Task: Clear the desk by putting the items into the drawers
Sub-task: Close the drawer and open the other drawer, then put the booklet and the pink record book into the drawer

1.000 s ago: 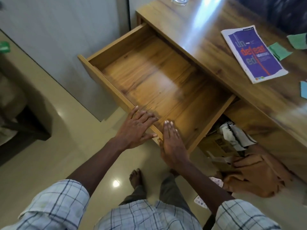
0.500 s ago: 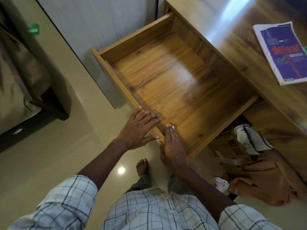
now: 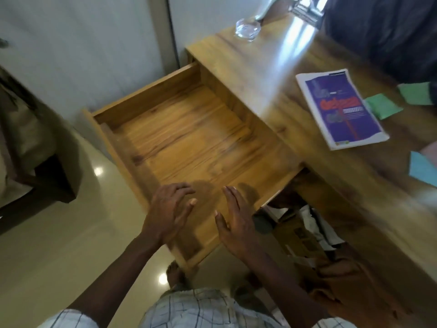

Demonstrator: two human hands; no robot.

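Note:
The wooden drawer (image 3: 189, 138) stands pulled far out of the desk (image 3: 272, 74), and nothing lies inside it. My left hand (image 3: 169, 211) and my right hand (image 3: 235, 221) hover side by side above its near corner, fingers straight and spread, holding nothing. On the desk top to the right lies a purple-covered book (image 3: 340, 107). Green paper notes (image 3: 383, 106) lie beyond it, and a blue note (image 3: 423, 170) sits at the right edge.
A clear glass (image 3: 247, 29) stands at the desk's far corner. Under the desk, right of the drawer, are a cardboard box (image 3: 298, 235) and brown cloth (image 3: 350, 285). A dark furniture piece (image 3: 35, 147) stands on the left over a glossy floor.
Both hands have lifted off the drawer's front edge and now hover over its inside. The view has swung so the desk top and the glass show again.

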